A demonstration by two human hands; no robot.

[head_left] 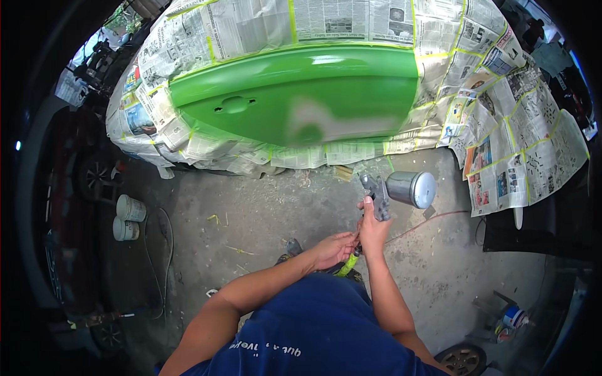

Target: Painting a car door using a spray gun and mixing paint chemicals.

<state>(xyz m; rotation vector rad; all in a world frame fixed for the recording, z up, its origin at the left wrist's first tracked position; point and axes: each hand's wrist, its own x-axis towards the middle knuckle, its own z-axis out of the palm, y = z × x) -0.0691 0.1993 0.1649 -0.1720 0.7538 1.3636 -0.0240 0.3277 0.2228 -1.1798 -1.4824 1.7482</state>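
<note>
My right hand [374, 227] is closed around the handle of a grey spray gun [376, 190], its thumb up along the back. A silver paint cup [411, 188] sticks out sideways to the right of the gun. My left hand [335, 250] has its fingers closed at the lower end of the gun's handle, by the hose fitting; their exact grip is partly hidden. A yellow-green wrapped air hose [348, 266] hangs below the fitting. Ahead stands a green car door panel [251, 122] with a greyish, paler patch [342, 122] at its lower right.
Taped newspaper [351, 22] masks the car around the panel and hangs down at the right. Two white buckets [130, 207] and a looped grey hose [169, 238] are on the concrete floor at left. A thin red hose [433, 219] crosses right. A wheel [462, 359] lies lower right.
</note>
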